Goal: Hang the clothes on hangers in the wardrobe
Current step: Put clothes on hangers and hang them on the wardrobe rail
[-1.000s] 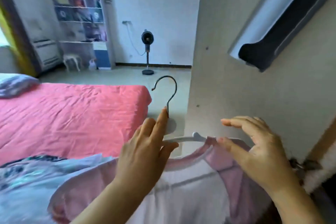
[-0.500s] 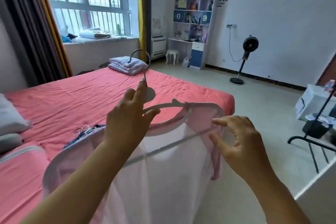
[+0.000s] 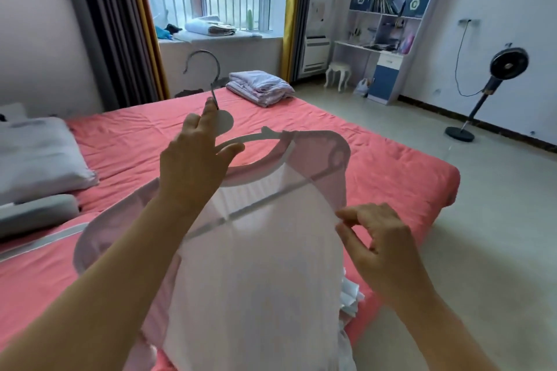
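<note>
Now settling shirt (image 3: 259, 265) on hanger (image 3: 256, 140), held up over bed (image 3: 376, 166). Left hand (image 3: 193, 159) curled round hanger neck below hook. Right hand (image 3: 376, 238) pinching shirt side edge, fingers half-bent. Tug sleeve side down evenly, centre collar, keep hanger level before wardrobe, out of view.

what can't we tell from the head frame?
- Wardrobe: not in head view.
- Hanger's left shoulder: hidden behind left hand.
- Shirt hem: cut by bottom edge.
- Right hand: fingertips at shirt edge; pinch or touch unclear.
- Bookshelf contents: too small.
</note>
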The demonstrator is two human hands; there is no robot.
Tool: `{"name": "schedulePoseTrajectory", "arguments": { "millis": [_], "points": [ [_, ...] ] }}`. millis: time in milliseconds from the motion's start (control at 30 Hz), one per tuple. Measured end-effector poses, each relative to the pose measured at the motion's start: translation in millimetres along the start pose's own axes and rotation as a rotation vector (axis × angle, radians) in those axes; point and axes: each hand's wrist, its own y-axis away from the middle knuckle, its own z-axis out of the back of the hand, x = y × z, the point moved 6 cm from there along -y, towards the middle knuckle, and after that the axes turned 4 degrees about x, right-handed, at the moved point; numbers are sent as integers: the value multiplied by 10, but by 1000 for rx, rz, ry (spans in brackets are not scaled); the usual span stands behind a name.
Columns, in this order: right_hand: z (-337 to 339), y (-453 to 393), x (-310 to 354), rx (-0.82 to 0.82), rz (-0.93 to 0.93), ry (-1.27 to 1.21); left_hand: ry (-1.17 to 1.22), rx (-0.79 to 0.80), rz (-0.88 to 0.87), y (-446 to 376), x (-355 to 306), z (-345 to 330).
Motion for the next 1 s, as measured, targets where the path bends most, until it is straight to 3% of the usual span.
{"name": "schedulePoseTrajectory", "arguments": {
  "millis": [267,433,633,733,833,1000],
  "points": [
    [-1605,-751,-733,213,-192,-95,19,91,115,-649,1116,-1104],
    [-2587,-520,-1424,405,-525,-120,1,178,170,-872,1862,-1757],
    [-3304,-143,-1904,541,-778,-90,-8,195,186,-972,2427,-2240],
    [-3674,84,-2080,655,-925,-238,-19,201,196,-1015,2614,-2447],
    [-3884,260,-2136,643,-1009,-382,-44,233,199,-1000,2709,-2600],
    [-3817,-53,-2058,425,-911,-326,-70,209,232,-1086,2880,-2696]
  ]
}}
